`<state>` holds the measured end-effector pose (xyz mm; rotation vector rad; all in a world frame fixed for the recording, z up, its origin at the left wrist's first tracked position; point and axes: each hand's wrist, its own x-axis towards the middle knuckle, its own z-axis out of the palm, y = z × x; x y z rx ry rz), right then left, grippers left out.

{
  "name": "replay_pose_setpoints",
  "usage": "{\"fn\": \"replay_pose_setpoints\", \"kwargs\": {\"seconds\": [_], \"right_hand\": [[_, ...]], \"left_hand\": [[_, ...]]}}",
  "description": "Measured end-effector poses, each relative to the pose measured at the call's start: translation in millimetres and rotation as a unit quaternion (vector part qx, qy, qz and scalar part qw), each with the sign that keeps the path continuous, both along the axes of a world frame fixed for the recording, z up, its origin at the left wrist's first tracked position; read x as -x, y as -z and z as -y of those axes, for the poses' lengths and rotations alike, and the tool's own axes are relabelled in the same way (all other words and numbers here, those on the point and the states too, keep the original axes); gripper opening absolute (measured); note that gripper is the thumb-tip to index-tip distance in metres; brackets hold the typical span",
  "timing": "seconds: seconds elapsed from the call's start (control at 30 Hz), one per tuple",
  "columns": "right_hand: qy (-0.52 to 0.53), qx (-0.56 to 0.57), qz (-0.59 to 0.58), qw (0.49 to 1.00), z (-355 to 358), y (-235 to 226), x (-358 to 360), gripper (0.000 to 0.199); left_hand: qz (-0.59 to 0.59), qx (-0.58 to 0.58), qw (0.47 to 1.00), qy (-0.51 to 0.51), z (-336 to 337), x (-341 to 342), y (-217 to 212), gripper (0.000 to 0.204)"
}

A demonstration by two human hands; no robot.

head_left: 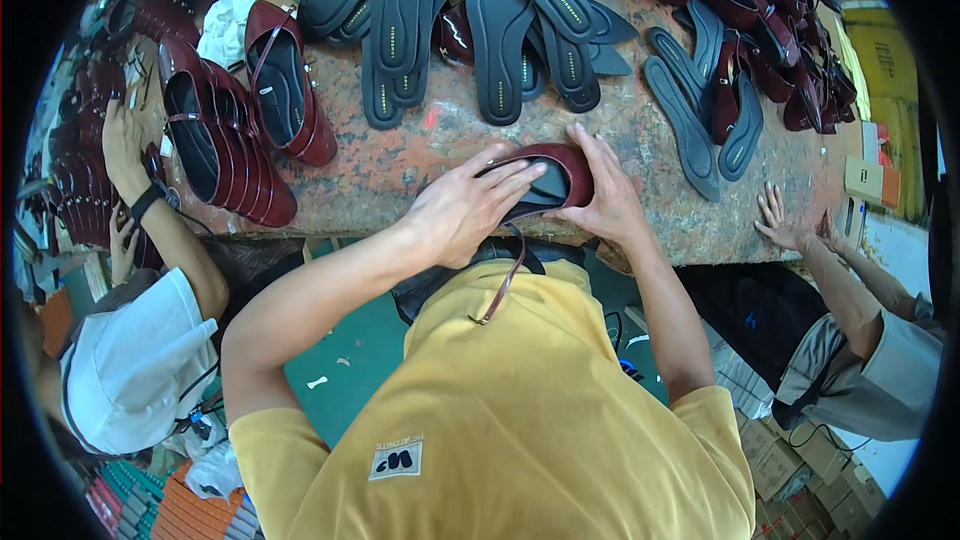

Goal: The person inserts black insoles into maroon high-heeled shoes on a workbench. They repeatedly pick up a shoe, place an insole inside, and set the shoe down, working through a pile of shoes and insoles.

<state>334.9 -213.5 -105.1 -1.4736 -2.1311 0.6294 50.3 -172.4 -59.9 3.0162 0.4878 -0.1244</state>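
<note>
A dark red patent shoe (576,166) with a dark grey insole (547,183) inside it is held at the table's front edge, in front of my body. My left hand (468,198) wraps its front part, with the fingers reaching over the opening onto the insole. The heel end sits in my right hand (608,192), thumb on the near side and fingers along the far side. From the shoe a thin red strap (508,280) with a small buckle hangs down against my yellow shirt. The shoe's toe is hidden behind my left hand.
Loose dark insoles (500,50) lie in a pile beyond my hands, with several more (680,120) to the right. Finished-looking red shoes (215,130) stand in a row at left; others are heaped at far right (770,30). Co-workers' arms flank me on both sides.
</note>
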Motion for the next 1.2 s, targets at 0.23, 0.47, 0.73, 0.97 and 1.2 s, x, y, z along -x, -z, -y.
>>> {"fn": "replay_pose_setpoints", "kwargs": {"seconds": [0.23, 0.47, 0.73, 0.97, 1.2], "right_hand": [[0.009, 0.002, -0.008, 1.000, -0.2, -1.4, -2.4, 0.129], [0.007, -0.005, -0.003, 1.000, 0.1, -5.7, 1.7, 0.126], [0.001, 0.002, 0.011, 1.000, 1.5, -7.6, -1.4, 0.122], [-0.046, 0.014, -0.012, 0.999, 2.0, -18.8, -0.6, 0.100], [-0.140, 0.075, 0.348, 0.924, -17.7, -116.4, 27.4, 0.031]], "left_hand": [[-0.002, 0.042, 0.997, 0.067, -20.2, -38.4, -6.2, 0.087], [-0.036, 0.061, 0.997, -0.039, -8.4, -43.2, 0.0, 0.096], [-0.044, 0.031, 0.998, -0.025, -15.0, -65.6, 6.6, 0.069], [0.123, 0.177, 0.926, -0.309, 16.9, 28.6, -35.0, 0.076], [0.435, 0.180, 0.860, -0.197, -25.6, -3.7, -103.7, 0.072]]}}
